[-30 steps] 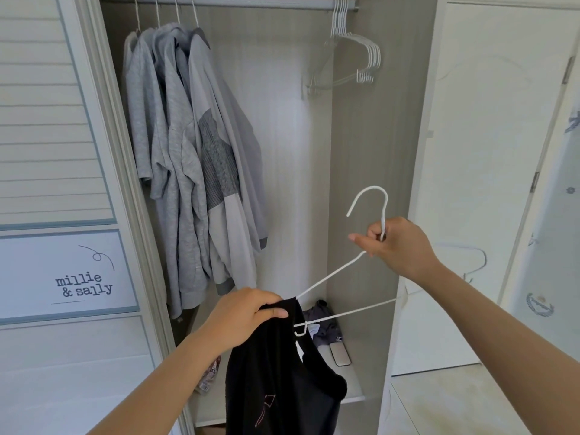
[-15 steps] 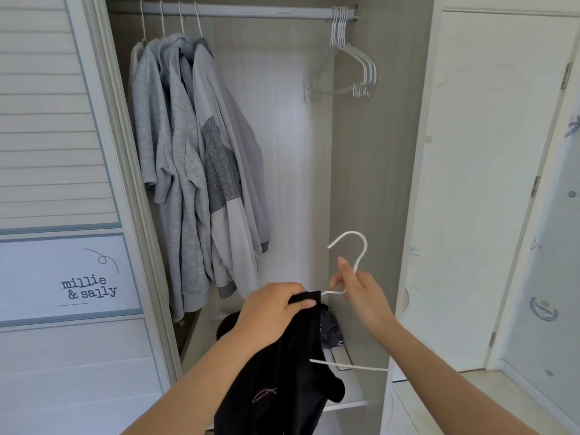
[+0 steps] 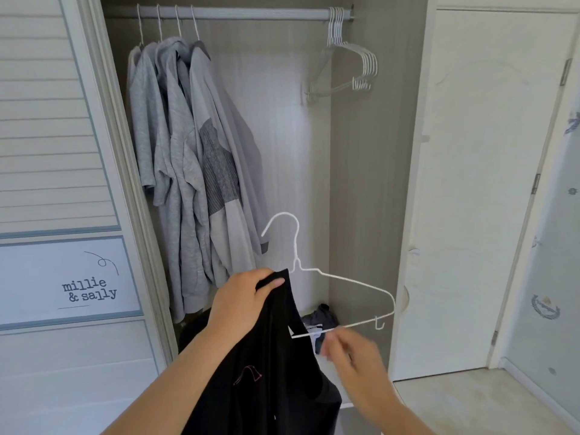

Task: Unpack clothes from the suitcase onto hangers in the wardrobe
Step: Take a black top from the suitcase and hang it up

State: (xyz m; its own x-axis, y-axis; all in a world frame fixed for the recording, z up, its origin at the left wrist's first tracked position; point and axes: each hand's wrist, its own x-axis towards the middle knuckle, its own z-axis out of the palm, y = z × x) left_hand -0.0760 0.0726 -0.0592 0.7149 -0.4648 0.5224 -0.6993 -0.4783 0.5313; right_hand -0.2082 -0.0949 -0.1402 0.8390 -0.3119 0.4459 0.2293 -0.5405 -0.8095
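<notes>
My left hand [image 3: 241, 302] grips the top of a black garment [image 3: 266, 372], which hangs down in front of the open wardrobe. A white wire hanger [image 3: 354, 282] stands upright with its left arm hidden inside the garment; its hook and right arm stick out. My right hand [image 3: 351, 356] is blurred just below the hanger's bottom bar, and I cannot see whether it holds the bar. The suitcase is out of view.
Several grey garments [image 3: 188, 167] hang at the left of the wardrobe rail [image 3: 251, 14]. A bunch of empty white hangers [image 3: 351, 67] hangs at its right end. Dark clothes [image 3: 320, 318] lie on the wardrobe's lower shelf. A white door [image 3: 470, 183] stands to the right.
The hanger's left arm went into the black garment and the hanger turned upright. My right hand left the hanger's neck and dropped below its bottom bar.
</notes>
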